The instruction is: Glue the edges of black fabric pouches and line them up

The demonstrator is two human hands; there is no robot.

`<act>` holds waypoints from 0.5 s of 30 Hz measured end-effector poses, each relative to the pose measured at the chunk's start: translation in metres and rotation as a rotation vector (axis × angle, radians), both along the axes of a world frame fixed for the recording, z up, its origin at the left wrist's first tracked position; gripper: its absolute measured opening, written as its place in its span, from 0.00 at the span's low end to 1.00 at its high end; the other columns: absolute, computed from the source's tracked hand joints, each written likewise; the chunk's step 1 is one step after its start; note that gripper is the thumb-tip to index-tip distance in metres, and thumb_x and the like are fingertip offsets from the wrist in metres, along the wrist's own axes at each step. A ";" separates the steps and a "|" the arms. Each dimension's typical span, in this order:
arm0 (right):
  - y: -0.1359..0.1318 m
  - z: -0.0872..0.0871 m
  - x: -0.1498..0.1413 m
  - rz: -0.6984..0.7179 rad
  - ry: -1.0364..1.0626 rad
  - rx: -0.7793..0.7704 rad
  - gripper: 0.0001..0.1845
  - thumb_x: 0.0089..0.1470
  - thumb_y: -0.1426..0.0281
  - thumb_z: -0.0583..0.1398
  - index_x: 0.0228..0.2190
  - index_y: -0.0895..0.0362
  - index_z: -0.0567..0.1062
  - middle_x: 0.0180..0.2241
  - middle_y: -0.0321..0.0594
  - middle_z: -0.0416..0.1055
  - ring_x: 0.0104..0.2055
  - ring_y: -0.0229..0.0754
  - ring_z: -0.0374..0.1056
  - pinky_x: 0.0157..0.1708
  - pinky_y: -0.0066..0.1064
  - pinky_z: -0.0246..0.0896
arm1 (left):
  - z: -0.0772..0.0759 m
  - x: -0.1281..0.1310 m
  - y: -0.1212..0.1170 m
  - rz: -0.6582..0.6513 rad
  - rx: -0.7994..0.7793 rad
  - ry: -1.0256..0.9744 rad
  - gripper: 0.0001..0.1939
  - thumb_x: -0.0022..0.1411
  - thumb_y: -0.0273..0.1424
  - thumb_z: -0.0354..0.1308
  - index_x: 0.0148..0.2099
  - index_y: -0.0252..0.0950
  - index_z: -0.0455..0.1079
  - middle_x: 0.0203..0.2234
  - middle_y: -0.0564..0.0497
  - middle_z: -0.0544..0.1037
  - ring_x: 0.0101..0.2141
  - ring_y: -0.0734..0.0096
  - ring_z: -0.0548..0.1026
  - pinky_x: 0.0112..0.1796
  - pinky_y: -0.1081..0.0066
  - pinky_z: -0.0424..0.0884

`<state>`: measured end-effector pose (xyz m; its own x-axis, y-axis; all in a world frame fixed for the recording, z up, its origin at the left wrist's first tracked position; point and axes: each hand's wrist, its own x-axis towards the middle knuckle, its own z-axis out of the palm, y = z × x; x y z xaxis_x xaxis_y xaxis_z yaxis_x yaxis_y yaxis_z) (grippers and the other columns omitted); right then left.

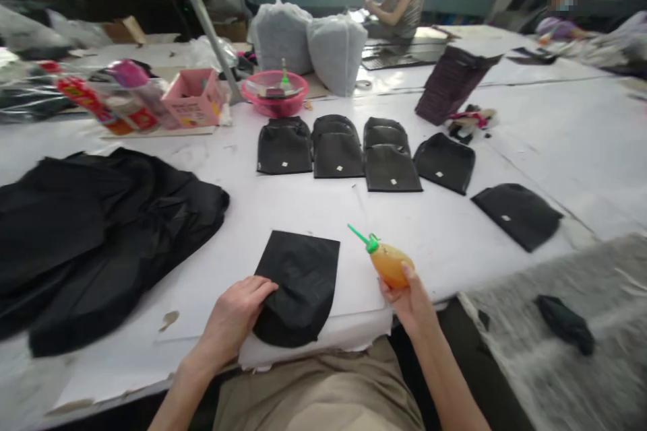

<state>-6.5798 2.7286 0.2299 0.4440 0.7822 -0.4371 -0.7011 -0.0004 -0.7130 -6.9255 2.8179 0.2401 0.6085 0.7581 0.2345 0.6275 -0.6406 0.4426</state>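
Note:
A black fabric piece (303,276) with one rounded end lies flat at the table's front edge. My left hand (245,306) is closed on its left side, fingers on top and the thumb not clearly seen. To the right, my right hand (404,293) is wrapped round a glue bottle (391,264) with orange contents and a green nozzle pointing up and left. The nozzle tip is apart from the fabric. Beyond it are several dark pocket-shaped pieces, such as this one (338,148), each with a small white mark.
Crumpled black cloth (116,229) covers the left side. Behind stand a pink box (195,97), a pink basin (275,94), grey-white bags (336,54) and a dark purple stack (447,84). A metal pole (202,13) rises there. Two people sit farther back.

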 end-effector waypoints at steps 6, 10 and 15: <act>-0.008 0.001 0.012 -0.139 0.017 -0.020 0.27 0.38 0.56 0.78 0.38 0.54 0.80 0.36 0.40 0.81 0.32 0.41 0.75 0.22 0.25 0.71 | 0.048 0.002 0.059 0.121 -0.145 -0.263 0.11 0.65 0.41 0.60 0.41 0.44 0.80 0.27 0.53 0.82 0.25 0.64 0.78 0.28 0.71 0.74; -0.010 0.006 0.019 -0.185 -0.009 -0.004 0.28 0.37 0.57 0.78 0.40 0.53 0.80 0.38 0.38 0.80 0.34 0.40 0.75 0.21 0.23 0.69 | 0.052 0.020 0.117 0.473 0.027 -0.072 0.13 0.63 0.43 0.61 0.39 0.40 0.79 0.27 0.50 0.80 0.30 0.57 0.78 0.33 0.68 0.72; -0.014 0.003 0.020 -0.173 -0.024 -0.043 0.30 0.35 0.58 0.79 0.40 0.54 0.81 0.39 0.38 0.80 0.34 0.40 0.75 0.21 0.23 0.69 | 0.025 0.039 0.112 0.787 0.301 0.120 0.19 0.65 0.30 0.58 0.57 0.31 0.74 0.49 0.33 0.79 0.50 0.42 0.77 0.49 0.55 0.74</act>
